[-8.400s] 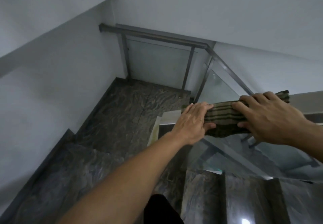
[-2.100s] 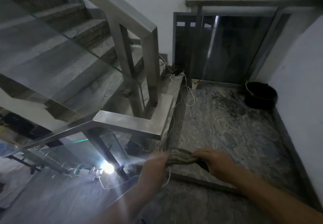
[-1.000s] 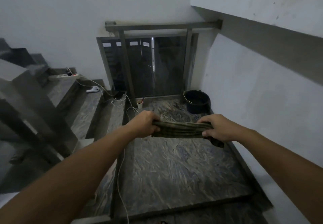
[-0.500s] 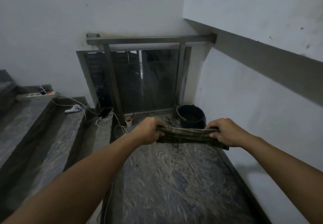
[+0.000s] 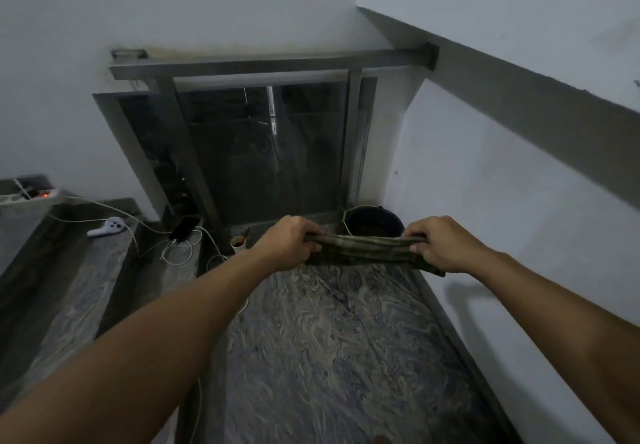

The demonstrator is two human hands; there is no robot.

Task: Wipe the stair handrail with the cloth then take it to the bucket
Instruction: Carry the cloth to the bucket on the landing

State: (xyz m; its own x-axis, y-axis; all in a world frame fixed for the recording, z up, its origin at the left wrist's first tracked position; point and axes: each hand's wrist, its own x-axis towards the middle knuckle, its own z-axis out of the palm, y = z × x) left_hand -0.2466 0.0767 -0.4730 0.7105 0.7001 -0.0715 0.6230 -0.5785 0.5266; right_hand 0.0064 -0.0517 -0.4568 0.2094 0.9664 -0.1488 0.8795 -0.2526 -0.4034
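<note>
A: While both arms reach forward, where does the cloth [image 5: 363, 249] sit?

B: It is stretched level between the two hands, bunched lengthwise into a narrow striped band. The left hand [image 5: 289, 243] grips its left end, fingers curled shut around the fabric. The right hand [image 5: 441, 244] grips the right end the same way, and a short tail of cloth hangs out below that fist.

A: Position relative to the bucket [image 5: 374, 222]?

B: The cloth is held in the air in front of the bucket as seen from the head camera, and covers the bucket's near rim. The bucket is dark, stands on the floor in the far right corner, and touches or nearly touches the right wall; which one cannot be told.

A: Surroundings?

B: Below the hands lies a marbled stone landing [image 5: 329, 357]. Behind the bucket stands a metal handrail [image 5: 270, 64] over a dark glass panel [image 5: 263, 153]. Left of the left hand, a small cup [image 5: 239, 243] stands on the floor. Further left are a phone [image 5: 185, 228] with white cables [image 5: 180, 251], a white controller [image 5: 107, 227] on a step, and a power strip [image 5: 31, 196] showing a red light.
</note>
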